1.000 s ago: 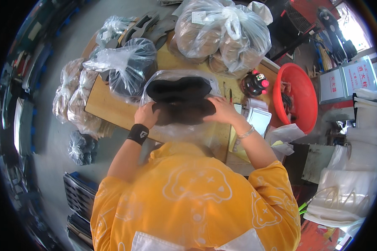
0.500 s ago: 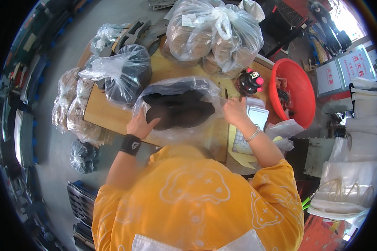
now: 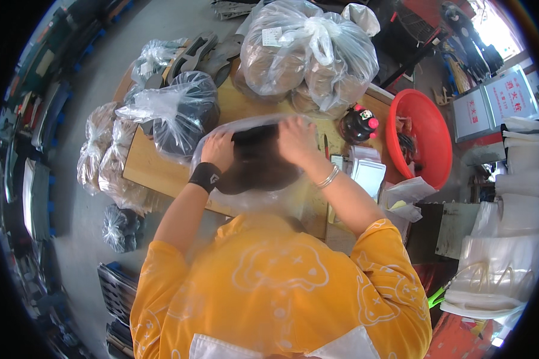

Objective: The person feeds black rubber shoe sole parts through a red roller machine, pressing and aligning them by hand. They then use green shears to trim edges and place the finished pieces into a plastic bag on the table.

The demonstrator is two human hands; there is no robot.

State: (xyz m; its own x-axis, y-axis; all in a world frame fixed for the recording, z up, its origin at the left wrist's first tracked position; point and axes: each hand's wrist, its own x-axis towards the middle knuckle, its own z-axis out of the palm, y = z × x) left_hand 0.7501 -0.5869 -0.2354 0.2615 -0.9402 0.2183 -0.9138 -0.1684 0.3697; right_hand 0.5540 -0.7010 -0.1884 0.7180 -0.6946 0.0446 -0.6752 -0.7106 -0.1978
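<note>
A clear plastic bag (image 3: 236, 125) lies in front of me on the wooden table, its mouth toward me. Inside it sits a stack of black, wavy-edged flat pieces (image 3: 259, 170). My left hand (image 3: 218, 151) rests on the left side of the stack, fingers stretched forward. On the right side my right hand (image 3: 296, 141) lies with its fingers extended over the far part of the pieces. The fingertips of both hands are partly lost against the bag film.
Tied clear bags (image 3: 185, 113) of dark pieces stand at left, and a large tied bag (image 3: 308, 54) at the back. To the right are a dark bottle with pink caps (image 3: 359, 124), stacked papers (image 3: 366, 170) and a red basin (image 3: 422, 137). The table (image 3: 153, 161) ends at front left.
Both hands have moved inward and forward onto the black pieces. My right hand has left the bag's right edge, and a yellow sheet by the papers is now mostly out of sight.
</note>
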